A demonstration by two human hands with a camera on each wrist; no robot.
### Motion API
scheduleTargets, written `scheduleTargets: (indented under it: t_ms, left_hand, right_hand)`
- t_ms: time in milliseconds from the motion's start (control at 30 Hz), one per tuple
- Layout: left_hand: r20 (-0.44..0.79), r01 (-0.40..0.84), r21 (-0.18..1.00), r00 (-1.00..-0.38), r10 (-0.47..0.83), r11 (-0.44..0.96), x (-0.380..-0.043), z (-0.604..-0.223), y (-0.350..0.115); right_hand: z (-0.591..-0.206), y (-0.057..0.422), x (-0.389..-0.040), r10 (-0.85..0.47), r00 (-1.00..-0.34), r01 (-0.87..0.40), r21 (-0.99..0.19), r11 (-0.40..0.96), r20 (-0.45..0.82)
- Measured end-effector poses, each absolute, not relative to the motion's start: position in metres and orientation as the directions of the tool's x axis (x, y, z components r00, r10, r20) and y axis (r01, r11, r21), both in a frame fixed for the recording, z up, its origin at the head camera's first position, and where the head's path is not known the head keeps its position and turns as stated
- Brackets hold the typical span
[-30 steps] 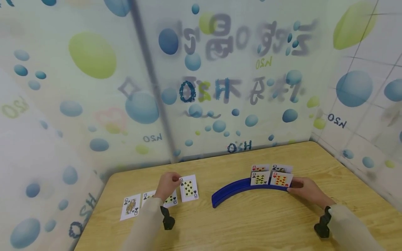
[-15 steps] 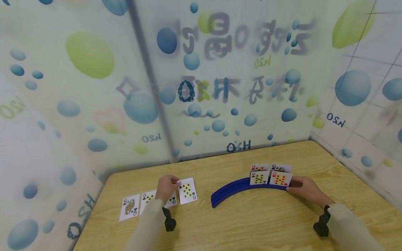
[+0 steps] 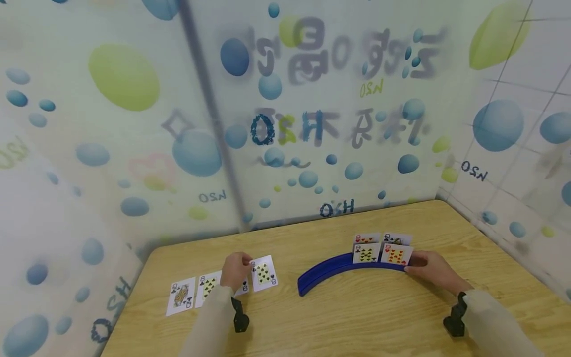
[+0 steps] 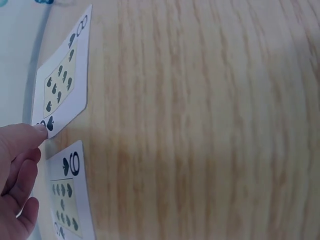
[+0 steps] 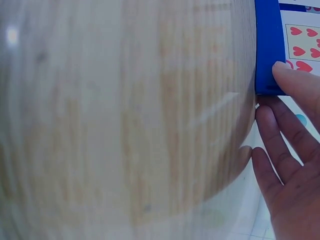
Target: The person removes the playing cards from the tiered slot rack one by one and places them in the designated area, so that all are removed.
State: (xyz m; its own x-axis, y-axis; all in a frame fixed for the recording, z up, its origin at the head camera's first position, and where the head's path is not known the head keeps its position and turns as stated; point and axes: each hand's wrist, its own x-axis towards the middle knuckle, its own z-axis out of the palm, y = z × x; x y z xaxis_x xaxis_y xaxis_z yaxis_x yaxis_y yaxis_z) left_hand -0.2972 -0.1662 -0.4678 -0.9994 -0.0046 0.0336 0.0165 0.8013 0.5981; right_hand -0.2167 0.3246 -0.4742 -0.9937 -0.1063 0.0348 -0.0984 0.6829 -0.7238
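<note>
In the head view my left hand point(image 3: 235, 271) pinches the upper-left corner of an eight of spades playing card point(image 3: 264, 272). The thumb overlaps that corner in the left wrist view, with the other fingers curled below. A nine of spades card point(image 4: 67, 195) lies beside it, partly covered by the hand in the head view. Over on the right, my right hand point(image 3: 434, 270) grips the right end of a curved blue card holder point(image 3: 325, 272), thumb on its front. Two rows of cards stand in the holder, including a red nine of hearts point(image 3: 397, 255) in front.
Left of my left hand lie a queen of clubs card point(image 3: 180, 296) and an eight of clubs card point(image 3: 207, 286), face up on the wooden table point(image 3: 348, 317). A wall printed with bubbles point(image 3: 308, 179) rises right behind the table's back edge.
My left hand and the eight of spades have shifted slightly toward me. My right hand keeps its hold on the holder's end. The head view has drifted a little.
</note>
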Motion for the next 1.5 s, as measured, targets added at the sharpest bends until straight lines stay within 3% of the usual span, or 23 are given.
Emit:
scheduleTargets:
  t_ms: [1033,1500]
  left_hand:
    - [0.038,0.015,0.564,-0.999,-0.009,0.825,-0.298,-0.471,-0.165]
    - [0.294,0.325,0.582,-0.939,0.18,0.745,-0.281,-0.422,-0.121]
  right_hand:
    - [-0.475,0.326,-0.217,-0.11,-0.993,-0.101,-0.718,0.688,0.034]
    - [-0.476,0.326,-0.216,-0.13,-0.991,-0.119,-0.743,0.658,0.044]
